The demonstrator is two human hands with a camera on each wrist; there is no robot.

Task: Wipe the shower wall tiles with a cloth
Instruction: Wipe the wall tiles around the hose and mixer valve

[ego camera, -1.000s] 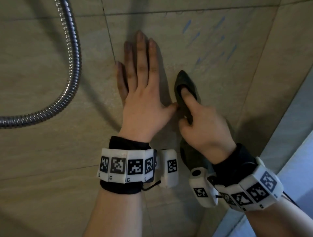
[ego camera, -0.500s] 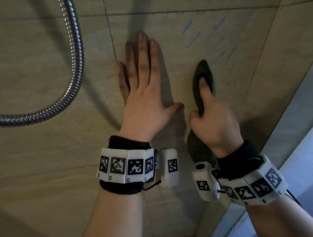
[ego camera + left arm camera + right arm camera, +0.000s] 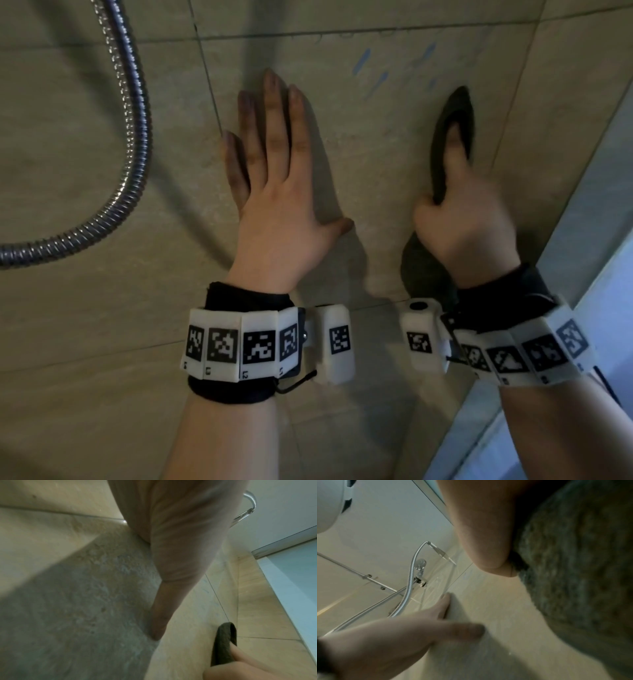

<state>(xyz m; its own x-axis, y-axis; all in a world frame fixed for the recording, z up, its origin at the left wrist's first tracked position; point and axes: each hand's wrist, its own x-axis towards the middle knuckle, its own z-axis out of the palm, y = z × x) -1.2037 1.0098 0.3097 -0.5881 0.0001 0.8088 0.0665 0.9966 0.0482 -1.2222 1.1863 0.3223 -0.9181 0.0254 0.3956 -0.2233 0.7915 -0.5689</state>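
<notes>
Beige wall tiles (image 3: 85,154) are filling nearly the whole head view, their thin grout lines crossing near the top and running down the middle, and a pale blue-grey panel (image 3: 609,205) is edging the right side of the frame. A ribbed metal shower hose (image 3: 135,144) is curving down the upper left and bending out toward the left edge. The left hand (image 3: 274,192) is lying flat against the tile at centre frame, fingers straight and close together, thumb spread to the right, holding nothing. The right hand (image 3: 469,219) is sitting at centre right, well apart from the left, its fingers curling round a dark cloth (image 3: 452,137) and its index finger stretching up along the fabric, pressing it to the tile. The cloth is standing as a narrow folded strip, its tip pointing to the upper right and its lower end hanging below the wrist. A few faint blue streaks (image 3: 380,72) are showing on the tile at upper centre, just left of the cloth's tip.
</notes>
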